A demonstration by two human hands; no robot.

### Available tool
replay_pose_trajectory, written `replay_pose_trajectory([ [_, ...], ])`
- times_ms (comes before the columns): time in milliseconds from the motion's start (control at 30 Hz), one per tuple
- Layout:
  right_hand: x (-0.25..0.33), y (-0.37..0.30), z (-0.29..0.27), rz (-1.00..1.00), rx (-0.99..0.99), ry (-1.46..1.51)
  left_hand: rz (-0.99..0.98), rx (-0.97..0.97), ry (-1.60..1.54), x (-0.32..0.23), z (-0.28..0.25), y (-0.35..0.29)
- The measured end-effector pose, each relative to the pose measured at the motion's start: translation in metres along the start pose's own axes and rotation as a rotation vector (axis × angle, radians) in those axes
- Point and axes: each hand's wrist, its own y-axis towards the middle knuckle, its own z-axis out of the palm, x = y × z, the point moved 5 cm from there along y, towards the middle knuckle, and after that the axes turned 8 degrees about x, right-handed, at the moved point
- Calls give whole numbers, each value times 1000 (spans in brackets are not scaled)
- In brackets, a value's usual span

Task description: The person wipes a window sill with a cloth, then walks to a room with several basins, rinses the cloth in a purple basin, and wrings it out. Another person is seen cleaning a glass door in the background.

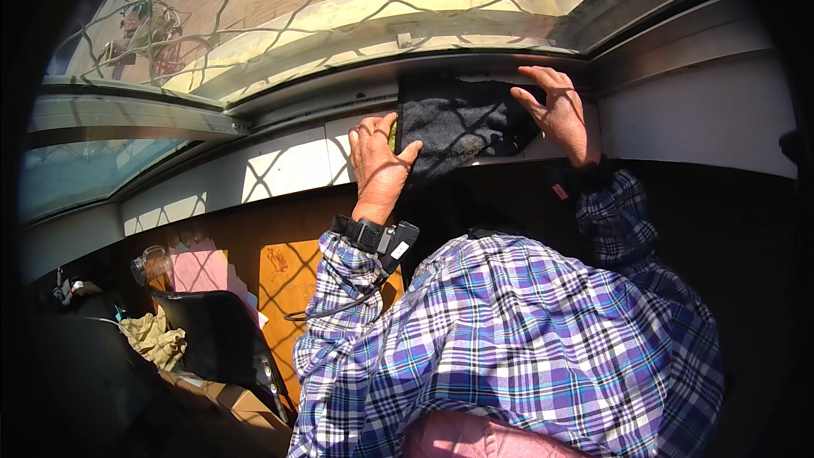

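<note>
A dark grey-black cloth (pixel 465 119) lies spread on the white window sill, its near edge hanging slightly over the front. At its left edge my left hand (pixel 380 165) rests, fingers bent on the sill and the thumb stretched apart toward the cloth. A sliver of something yellow-green (pixel 393 137) shows between that hand and the cloth; its kind is hidden. Over the cloth's right end is my right hand (pixel 561 114), thumb and fingers apart with nothing between them. Whether its fingertips touch the cloth I cannot tell.
A metal window frame (pixel 331 93) and wire mesh (pixel 309 0) run behind the sill (pixel 284 163). Down to the left are pink papers (pixel 201 267), a glass jar (pixel 153 265), a crumpled beige cloth (pixel 155 337), a black bag-like object (pixel 219 335) and a cardboard box (pixel 229 399).
</note>
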Motion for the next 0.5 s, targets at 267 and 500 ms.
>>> replay_pose_trajectory([
  [267, 48, 35, 47, -21, 259, -194, 84, -91, -84, -16, -2, -6],
  [500, 48, 29, 33, -154, 178, 241, 202, -221, -223, -23, -9, -4],
])
